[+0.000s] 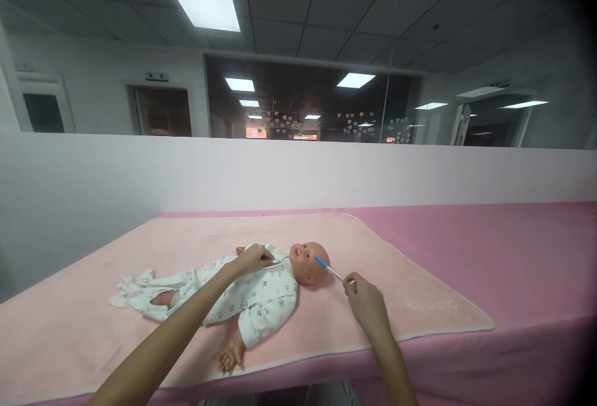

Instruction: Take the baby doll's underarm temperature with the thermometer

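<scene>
A baby doll (310,263) lies on its back, its head toward the right, dressed in a white patterned romper (254,297). My left hand (254,258) rests at the doll's upper chest, with closed fingertips pinching the cloth near the collar. In my right hand (366,300), to the right of the doll's head, the fingers pinch a thin white stick with a blue end (329,267). The blue end points left, over the side of the doll's face; whether it touches cannot be made out. The doll's near hand (232,356) lies palm up by the front edge.
Beneath the doll spreads a peach blanket (345,331) with a pale border, on a pink table cover (527,257). Behind the table stands a low white partition (326,173). Windows, doors and ceiling lights fill the background.
</scene>
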The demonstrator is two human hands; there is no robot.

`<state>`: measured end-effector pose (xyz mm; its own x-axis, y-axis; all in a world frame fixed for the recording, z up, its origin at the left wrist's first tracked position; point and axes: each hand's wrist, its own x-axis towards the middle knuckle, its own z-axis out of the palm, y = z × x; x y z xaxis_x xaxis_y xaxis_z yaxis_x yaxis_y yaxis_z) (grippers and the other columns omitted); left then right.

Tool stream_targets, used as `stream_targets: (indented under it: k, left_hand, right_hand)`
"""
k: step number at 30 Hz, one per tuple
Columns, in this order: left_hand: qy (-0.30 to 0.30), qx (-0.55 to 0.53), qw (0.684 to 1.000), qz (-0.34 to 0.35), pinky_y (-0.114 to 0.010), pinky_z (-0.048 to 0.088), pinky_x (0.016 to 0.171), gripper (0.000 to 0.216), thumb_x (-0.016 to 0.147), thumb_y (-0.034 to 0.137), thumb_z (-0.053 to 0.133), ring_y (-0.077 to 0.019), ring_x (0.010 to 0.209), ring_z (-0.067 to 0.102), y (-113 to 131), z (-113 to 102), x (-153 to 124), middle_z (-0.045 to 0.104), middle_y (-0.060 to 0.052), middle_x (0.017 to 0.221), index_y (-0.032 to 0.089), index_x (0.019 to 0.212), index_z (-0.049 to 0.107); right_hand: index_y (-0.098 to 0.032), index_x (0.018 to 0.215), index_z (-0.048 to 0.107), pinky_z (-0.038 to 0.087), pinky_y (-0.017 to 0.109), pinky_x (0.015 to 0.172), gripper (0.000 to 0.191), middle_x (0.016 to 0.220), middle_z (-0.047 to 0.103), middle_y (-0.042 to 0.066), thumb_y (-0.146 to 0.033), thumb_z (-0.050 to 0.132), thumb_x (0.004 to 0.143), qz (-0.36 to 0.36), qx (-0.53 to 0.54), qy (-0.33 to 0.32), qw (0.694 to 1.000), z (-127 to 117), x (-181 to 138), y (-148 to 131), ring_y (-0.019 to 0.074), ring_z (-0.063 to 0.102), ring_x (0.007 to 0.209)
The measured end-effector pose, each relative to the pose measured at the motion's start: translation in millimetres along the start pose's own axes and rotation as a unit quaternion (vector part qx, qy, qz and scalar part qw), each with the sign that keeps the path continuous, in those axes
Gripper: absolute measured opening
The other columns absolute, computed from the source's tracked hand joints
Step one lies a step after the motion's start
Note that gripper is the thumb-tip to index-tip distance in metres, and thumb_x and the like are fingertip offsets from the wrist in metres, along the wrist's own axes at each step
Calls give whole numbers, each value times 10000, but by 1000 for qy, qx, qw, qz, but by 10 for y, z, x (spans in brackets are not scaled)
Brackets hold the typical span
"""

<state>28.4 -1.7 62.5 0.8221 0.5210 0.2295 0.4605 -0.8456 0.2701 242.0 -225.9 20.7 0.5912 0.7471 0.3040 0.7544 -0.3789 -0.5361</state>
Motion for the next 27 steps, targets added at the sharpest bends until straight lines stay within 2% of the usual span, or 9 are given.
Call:
stream_targets:
  k: [5, 8, 11, 14, 18, 21, 23, 27]
  left_hand:
    - [35, 8, 999, -1, -236, 316, 556, 352, 834, 359, 349, -145, 591, 506, -22, -66, 127, 614, -44, 669, 148, 723, 608]
    - [47, 2, 999, -3, -237, 320, 567, 383, 858, 383, 292, -148, 616, 504, -57, -70, 197, 602, -41, 695, 153, 729, 570]
    - [51, -8, 999, -4, -236, 321, 566, 400, 868, 406, 258, -147, 616, 498, -81, -53, 230, 593, -30, 699, 164, 735, 547]
    - [52, -18, 998, -3, -238, 311, 556, 412, 871, 422, 248, -145, 596, 488, -74, -52, 223, 585, -23, 680, 169, 723, 536]
    - [50, -15, 999, -3, -238, 281, 524, 415, 875, 426, 245, -142, 563, 475, -32, -94, 187, 579, -19, 655, 172, 734, 542]
    - [46, 4, 999, 10, -240, 270, 515, 405, 881, 403, 249, -148, 550, 480, -5, -116, 176, 576, -24, 631, 174, 750, 556]
    - [48, 16, 999, 21, -242, 276, 519, 381, 884, 374, 258, -158, 570, 504, 3, -106, 174, 590, -34, 654, 177, 782, 568]
    - [41, 40, 998, 23, -254, 302, 546, 358, 876, 346, 289, -187, 620, 541, 0, -46, 113, 618, -59, 704, 169, 786, 586]
  right_hand:
    - [-221, 720, 608, 274, 226, 505, 185, 693, 642, 7, -188, 435, 777, -89, 67, 20, 994, 202, 141, -399, 145, 564, 636]
    - [-209, 711, 632, 287, 234, 510, 214, 695, 635, 29, -149, 438, 778, -146, 25, 56, 987, 411, 281, -706, 141, 546, 607]
    - [-172, 719, 627, 332, 240, 590, 220, 797, 625, 69, -94, 432, 787, -200, -52, 67, 976, 617, 444, -964, 156, 551, 718]
    - [-143, 733, 622, 355, 260, 666, 224, 836, 612, 94, -68, 421, 799, -213, -91, 45, 972, 754, 600, -1114, 180, 549, 803]
    - [-133, 778, 606, 375, 250, 654, 258, 845, 608, 104, -26, 374, 816, -215, -113, 1, 970, 808, 767, -1225, 167, 565, 786]
    - [-134, 895, 573, 398, 240, 631, 212, 859, 610, 97, -32, 403, 821, -219, -120, -41, 967, 801, 863, -1328, 154, 576, 757]
    - [-128, 982, 541, 428, 253, 642, 170, 902, 602, 93, -103, 459, 835, -220, -122, -68, 966, 797, 922, -1408, 153, 578, 765]
    - [-151, 1079, 510, 477, 332, 751, 273, 1047, 548, 62, -308, 486, 857, -239, -125, -118, 956, 811, 1018, -1527, 150, 557, 878]
